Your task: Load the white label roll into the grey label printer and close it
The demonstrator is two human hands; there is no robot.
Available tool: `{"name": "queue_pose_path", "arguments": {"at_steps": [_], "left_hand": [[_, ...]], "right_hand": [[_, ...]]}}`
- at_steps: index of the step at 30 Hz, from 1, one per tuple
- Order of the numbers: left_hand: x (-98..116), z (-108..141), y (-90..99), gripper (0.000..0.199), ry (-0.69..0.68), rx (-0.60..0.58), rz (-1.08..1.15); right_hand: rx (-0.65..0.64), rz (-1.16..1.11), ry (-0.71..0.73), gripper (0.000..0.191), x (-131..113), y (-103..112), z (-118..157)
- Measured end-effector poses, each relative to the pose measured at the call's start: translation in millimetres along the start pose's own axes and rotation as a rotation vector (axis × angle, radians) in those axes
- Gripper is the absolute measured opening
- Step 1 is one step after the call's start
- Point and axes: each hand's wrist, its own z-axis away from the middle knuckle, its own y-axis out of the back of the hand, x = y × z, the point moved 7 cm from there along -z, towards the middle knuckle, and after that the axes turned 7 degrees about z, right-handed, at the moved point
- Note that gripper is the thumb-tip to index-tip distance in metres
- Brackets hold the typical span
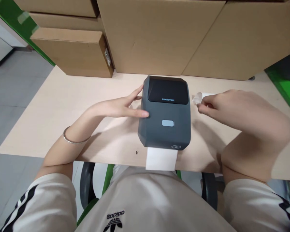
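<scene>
A dark grey label printer (165, 129) with a black window and a pale blue button stands on the table in front of me. White label paper (161, 159) sticks out of its near end, over the table edge. My left hand (128, 108) lies against the printer's left side, thumb on the top cover and fingers spread toward the far left corner. To the right of the printer, my right hand (215, 104) is closed, thumb and finger pinched at a curled white strip (198, 97). That hand hides part of the strip.
Large cardboard boxes (157, 35) line the back of the light wooden table (50, 129). A smaller carton (67, 54) leans at the back left. Green chair parts (108, 177) and dark armrests (87, 183) show below the near edge.
</scene>
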Motion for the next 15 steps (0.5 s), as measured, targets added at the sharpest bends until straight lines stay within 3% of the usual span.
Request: {"name": "queue_pose_path", "arguments": {"at_steps": [2,4,6,8,11,15], "left_hand": [[2.9,4.4,8.7,0.135,-0.062,0.002,-0.064],[-1.5,6.5,14.6,0.144,-0.103,0.028,-0.082],[-10.1,6.1,16.4,0.152,-0.112,0.051,-0.083],[-18.5,3.4,14.1,0.162,-0.112,0.043,-0.105],[-25.3,-2.2,6.5,0.177,-0.145,-0.037,-0.178],[-31.9,-5.6,2.2,0.187,-0.17,-0.14,-0.312]], "right_hand": [[-0.191,0.02,-0.038,0.034,7.0,-15.9,-2.3],[-0.355,-0.044,0.075,0.024,-2.6,-31.5,-8.2],[-0.437,-0.136,0.217,0.022,-15.4,-41.9,-16.0],[-0.509,-0.214,0.271,0.021,-20.7,-50.8,-23.0],[-0.627,-0.248,0.252,0.03,-19.2,-61.9,-27.6],[-0.652,-0.18,0.223,0.045,-16.1,-62.5,-29.3]]}}
